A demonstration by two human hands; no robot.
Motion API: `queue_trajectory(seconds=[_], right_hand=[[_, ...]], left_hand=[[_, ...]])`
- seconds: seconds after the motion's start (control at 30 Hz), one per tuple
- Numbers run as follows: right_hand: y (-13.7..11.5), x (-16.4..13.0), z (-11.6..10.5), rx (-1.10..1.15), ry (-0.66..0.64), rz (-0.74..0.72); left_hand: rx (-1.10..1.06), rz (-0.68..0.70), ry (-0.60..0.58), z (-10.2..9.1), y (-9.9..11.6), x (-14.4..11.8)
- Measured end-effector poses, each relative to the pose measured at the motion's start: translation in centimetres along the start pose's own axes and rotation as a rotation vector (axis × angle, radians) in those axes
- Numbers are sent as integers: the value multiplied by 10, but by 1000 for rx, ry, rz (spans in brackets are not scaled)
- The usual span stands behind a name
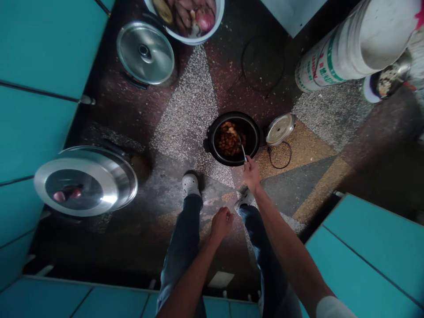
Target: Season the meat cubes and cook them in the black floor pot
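Observation:
On the floor before my feet stands a black oval pot [255,150], with brownish-red chunks of food [227,140] inside. My right hand [252,173] is closed around the handle of a metal utensil [244,151], whose far end dips into the food; its head is hidden there, so I cannot tell its exact kind. Just right of the pot is a pale round lid [280,129] with a dark rim, and a thin cord loop lies below it. My left hand [221,223] hangs over the floor between my legs, fingers curled in and seemingly holding nothing.
At left stands a large steel pot [129,176] with a glass lid. A smaller lidded pot [155,53] and a white basin [194,42] of root vegetables are farther back. A white bucket [327,57] stands back right. Teal cabinets [371,247] border the floor.

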State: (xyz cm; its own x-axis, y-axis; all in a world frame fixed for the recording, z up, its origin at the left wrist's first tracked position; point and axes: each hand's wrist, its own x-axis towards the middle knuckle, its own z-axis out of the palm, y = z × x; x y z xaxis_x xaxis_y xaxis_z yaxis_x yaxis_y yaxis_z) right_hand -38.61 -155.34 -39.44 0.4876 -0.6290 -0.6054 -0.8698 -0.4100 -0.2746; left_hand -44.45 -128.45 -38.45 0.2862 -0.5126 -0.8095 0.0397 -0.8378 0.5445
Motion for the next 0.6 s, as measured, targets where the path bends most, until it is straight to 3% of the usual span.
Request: queue_trajectory(seconds=[0.1, 0.2, 0.33, 0.4, 0.6], right_hand=[[-2, -18, -8, 63, 37, 51], [-4, -12, -28, -36, 64, 31], [-20, 18, -40, -244, -43, 5], [-27, 18, -42, -315, -101, -34], [-13, -42, -61, -336, -84, -69]], left_hand=[[1, 3, 6, 0, 0, 1], [-1, -5, 10, -1, 1, 0], [0, 7, 0, -3, 3, 0], [2, -2, -2, -4, 4, 0], [-27, -32, 1, -5, 8, 1]])
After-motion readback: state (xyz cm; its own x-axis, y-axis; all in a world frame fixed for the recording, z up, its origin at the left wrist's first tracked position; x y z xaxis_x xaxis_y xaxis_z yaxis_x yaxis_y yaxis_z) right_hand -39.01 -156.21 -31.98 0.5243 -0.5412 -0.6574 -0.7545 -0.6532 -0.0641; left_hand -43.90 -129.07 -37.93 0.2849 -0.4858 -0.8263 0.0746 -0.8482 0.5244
